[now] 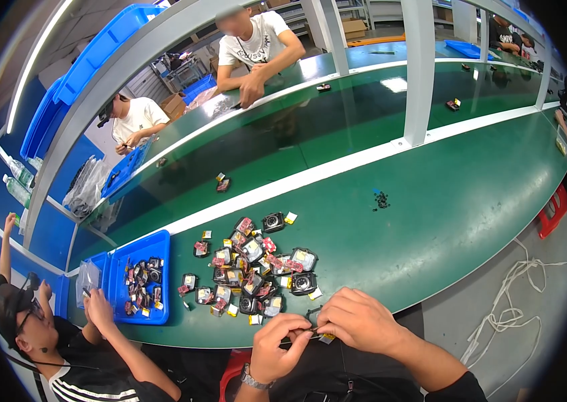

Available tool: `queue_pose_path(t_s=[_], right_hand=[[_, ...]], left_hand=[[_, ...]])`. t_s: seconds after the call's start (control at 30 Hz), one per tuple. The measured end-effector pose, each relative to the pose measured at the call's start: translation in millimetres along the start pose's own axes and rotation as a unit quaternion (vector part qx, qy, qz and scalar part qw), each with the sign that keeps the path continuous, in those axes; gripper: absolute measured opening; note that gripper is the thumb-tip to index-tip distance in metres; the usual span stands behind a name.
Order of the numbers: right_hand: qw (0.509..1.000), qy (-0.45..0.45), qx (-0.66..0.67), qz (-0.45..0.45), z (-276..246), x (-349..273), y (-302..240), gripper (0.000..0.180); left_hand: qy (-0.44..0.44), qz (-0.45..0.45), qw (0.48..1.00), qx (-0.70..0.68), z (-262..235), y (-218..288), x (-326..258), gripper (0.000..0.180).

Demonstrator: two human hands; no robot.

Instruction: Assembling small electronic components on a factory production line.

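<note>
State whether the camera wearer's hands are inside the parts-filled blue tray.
No: the left hand and right hand meet at a small dark part, right of the blue tray.

A white cable (500, 320) lies tangled on the floor (444, 311), and 2 bottles (17, 191) sit far left.

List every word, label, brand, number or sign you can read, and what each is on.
White T-shirt at upper centre: dark lettering on the chest, not copied out here.
Black shirt at the far upper right: pale print, too small to read.
Small yellow-and-white tabs: any marking is too small to read.
Dark piece between left hand and right hand: no readable text.
</note>
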State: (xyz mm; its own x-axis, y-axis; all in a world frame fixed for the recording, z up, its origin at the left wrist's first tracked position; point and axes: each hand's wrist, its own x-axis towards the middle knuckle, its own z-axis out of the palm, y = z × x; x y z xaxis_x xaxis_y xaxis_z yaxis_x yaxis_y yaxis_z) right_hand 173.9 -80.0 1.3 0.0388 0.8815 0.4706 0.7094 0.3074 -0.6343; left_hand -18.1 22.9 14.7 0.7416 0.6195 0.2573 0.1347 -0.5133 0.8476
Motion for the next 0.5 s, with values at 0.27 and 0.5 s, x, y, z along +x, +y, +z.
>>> queue_pose_path(t_s=[0.27,0.5], right_hand=[[1.000,-0.002,0.000,0.005,0.3,-0.6,-0.6,0.016],[1.000,-0.004,-0.005,0.004,0.2,-0.7,-0.9,0.016]], left_hand=[[0.006,-0.007,1.000,0.001,0.8,0.8,-0.5,0.013],[0.002,0.001,1.000,0.010,1.9,1.6,-0.2,0.012]])
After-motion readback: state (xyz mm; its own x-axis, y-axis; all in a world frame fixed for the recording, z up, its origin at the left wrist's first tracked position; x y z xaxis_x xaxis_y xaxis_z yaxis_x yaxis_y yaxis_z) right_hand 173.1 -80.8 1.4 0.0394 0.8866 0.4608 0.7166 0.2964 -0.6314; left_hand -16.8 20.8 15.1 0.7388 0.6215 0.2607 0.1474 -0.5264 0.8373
